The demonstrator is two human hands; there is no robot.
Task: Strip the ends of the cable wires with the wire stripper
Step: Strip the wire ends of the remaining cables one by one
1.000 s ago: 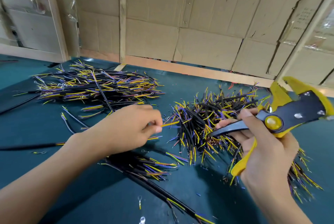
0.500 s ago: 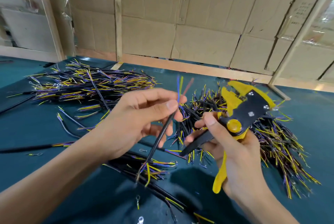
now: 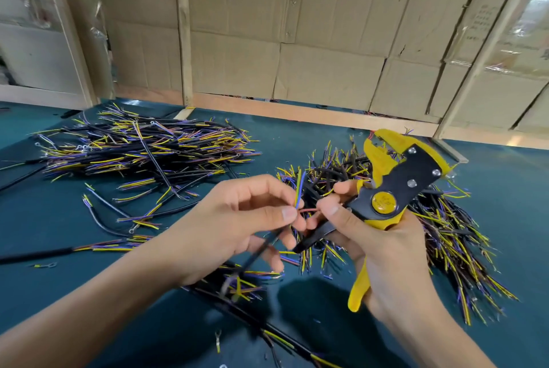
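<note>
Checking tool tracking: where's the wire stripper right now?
Head view, right of centre: the wire stripper is held in the right hand, raised over the right-hand cable pile, its head pointing up-right, beside the left hand holding the cable.

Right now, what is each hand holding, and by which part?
Left hand pinches the black cable near its split wire ends. Right hand grips the wire stripper by its handles, fingertips touching the red wire.

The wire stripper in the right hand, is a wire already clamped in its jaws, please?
No: the wire stripper points up and away in the right hand, while the red wire is pinched between fingertips of both hands.
</note>
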